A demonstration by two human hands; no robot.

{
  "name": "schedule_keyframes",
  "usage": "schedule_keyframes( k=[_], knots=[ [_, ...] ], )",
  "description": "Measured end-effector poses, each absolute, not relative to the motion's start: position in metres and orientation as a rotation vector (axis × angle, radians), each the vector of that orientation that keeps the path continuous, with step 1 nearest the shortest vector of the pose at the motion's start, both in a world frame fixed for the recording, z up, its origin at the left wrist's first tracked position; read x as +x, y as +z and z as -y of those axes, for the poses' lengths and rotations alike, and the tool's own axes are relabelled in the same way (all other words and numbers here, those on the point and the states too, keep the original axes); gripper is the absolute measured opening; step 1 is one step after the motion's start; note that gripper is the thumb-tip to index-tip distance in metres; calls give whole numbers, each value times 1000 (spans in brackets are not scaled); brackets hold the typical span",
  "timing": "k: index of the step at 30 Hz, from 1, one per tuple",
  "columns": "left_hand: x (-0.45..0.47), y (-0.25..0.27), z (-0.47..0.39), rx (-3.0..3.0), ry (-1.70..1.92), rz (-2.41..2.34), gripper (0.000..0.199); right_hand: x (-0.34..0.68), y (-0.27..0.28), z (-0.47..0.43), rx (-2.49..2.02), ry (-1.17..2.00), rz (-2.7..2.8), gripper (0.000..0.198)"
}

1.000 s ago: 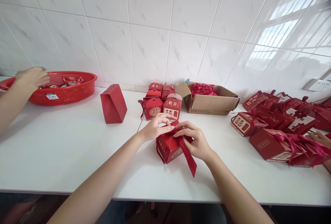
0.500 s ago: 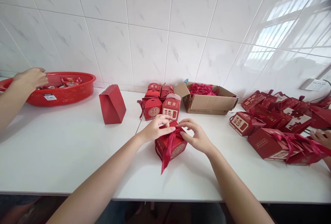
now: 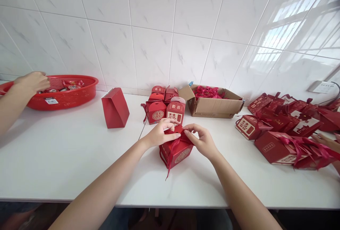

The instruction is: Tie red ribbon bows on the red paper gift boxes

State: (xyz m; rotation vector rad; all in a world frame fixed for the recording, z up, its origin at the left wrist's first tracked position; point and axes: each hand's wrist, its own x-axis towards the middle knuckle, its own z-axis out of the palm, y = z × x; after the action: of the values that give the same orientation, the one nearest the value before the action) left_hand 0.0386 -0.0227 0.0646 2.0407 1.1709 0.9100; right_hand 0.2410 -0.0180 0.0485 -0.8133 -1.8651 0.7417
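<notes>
In front of me on the white table stands a small red gift box (image 3: pixel 180 155) with a round gold emblem on its side. A dark pink ribbon (image 3: pixel 173 152) lies over its top and hangs down the near corner. My left hand (image 3: pixel 162 133) is at the top left of the box, thumb and fingers pinching the ribbon near the lid. From the other side, my right hand (image 3: pixel 200 139) pinches the ribbon at the top right. The exact spot under the fingertips is partly hidden.
Behind stand several red boxes (image 3: pixel 157 112) and a cardboard box (image 3: pixel 216 107) of ribbons. A plain red box (image 3: pixel 115 108) stands left, near a red basket (image 3: pixel 71 99) with another person's hand (image 3: pixel 30 83) over it. Several finished-looking boxes (image 3: pixel 276 148) crowd the right, beside another hand (image 3: pixel 328 141).
My right hand has drawn slightly right, and the ribbon's hanging tail looks narrower and twisted. The person's hand at the far right has shifted a little.
</notes>
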Motion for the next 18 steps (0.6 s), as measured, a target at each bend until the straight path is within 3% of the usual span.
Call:
schedule_keyframes(
  k=[12, 18],
  knots=[
    [40, 64, 22, 2005, 936, -1033, 42, 235, 45, 19, -866, 1099, 1512, 25],
    [40, 67, 24, 1964, 925, -1028, 42, 237, 44, 17, -848, 1052, 1568, 23]
  ],
)
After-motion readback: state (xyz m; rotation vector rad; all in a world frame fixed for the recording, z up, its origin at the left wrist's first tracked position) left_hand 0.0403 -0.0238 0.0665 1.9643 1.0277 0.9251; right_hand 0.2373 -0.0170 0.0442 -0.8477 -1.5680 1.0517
